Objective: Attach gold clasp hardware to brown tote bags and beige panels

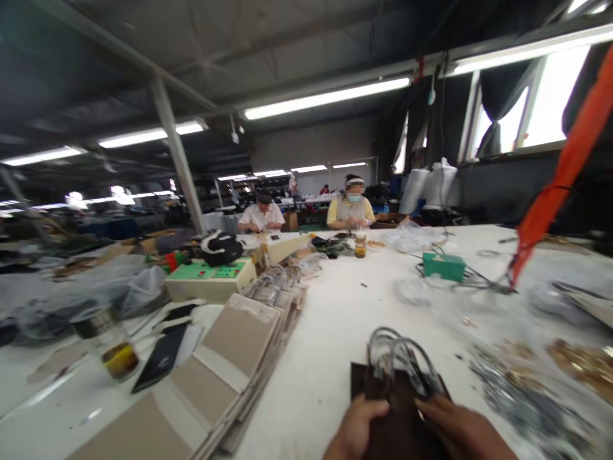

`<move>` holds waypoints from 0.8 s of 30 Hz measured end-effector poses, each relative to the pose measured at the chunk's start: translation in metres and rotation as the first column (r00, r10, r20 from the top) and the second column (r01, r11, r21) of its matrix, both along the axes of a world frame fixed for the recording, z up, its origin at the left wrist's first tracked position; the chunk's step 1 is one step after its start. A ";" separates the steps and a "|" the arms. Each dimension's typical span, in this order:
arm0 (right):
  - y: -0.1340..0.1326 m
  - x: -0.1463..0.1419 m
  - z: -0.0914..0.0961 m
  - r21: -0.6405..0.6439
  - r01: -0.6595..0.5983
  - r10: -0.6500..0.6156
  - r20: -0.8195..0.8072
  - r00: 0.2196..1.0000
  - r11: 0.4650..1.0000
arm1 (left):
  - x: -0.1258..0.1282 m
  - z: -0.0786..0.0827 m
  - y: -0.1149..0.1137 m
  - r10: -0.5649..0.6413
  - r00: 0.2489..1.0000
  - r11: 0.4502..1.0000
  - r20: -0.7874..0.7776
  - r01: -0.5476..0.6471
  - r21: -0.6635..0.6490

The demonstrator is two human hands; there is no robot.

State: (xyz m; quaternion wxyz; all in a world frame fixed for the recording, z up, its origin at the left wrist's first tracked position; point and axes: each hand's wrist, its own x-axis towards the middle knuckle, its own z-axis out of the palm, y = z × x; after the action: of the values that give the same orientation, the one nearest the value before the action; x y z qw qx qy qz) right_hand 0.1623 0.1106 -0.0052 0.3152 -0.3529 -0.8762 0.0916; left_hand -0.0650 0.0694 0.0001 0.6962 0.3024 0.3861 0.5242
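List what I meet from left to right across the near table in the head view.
Glass jar → flat black device → stack of flat beige bags → left hand → dark brown bag → right hand → heap of metal parts.

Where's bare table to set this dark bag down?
The widest bare patch of table lies just ahead of the dark bag, between the tan stacks on the left and the green box farther back. The right side is crowded with metal bits; a jar sits left of the stacks.
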 end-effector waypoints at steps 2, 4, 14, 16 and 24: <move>-0.008 0.003 0.020 -0.088 0.029 -0.024 0.054 0.998 0.996 | 0.006 0.003 -0.003 -0.016 0.999 0.996 0.047 0.020 -0.083; -0.007 0.005 0.033 -0.146 0.074 -0.059 0.103 0.993 0.986 | 0.007 0.000 0.003 -0.050 0.994 0.987 0.102 0.065 -0.150; -0.006 0.000 0.033 -0.113 0.196 -0.177 0.164 0.970 0.974 | 0.006 0.001 0.010 -0.083 0.985 0.972 0.151 0.113 -0.205; -0.006 -0.001 0.033 -0.095 0.200 -0.183 0.162 0.970 0.975 | 0.007 0.002 0.010 -0.080 0.986 0.974 0.143 0.108 -0.197; 0.002 0.006 0.044 -0.096 0.026 -0.002 0.236 0.972 0.995 | 0.007 0.005 0.009 -0.055 0.991 0.979 0.125 0.078 -0.186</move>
State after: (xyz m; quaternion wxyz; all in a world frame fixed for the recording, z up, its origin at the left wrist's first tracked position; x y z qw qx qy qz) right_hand 0.1683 0.1129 0.0390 0.1916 -0.3826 -0.8993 0.0900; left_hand -0.0578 0.0782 0.0055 0.7610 0.2153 0.3819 0.4782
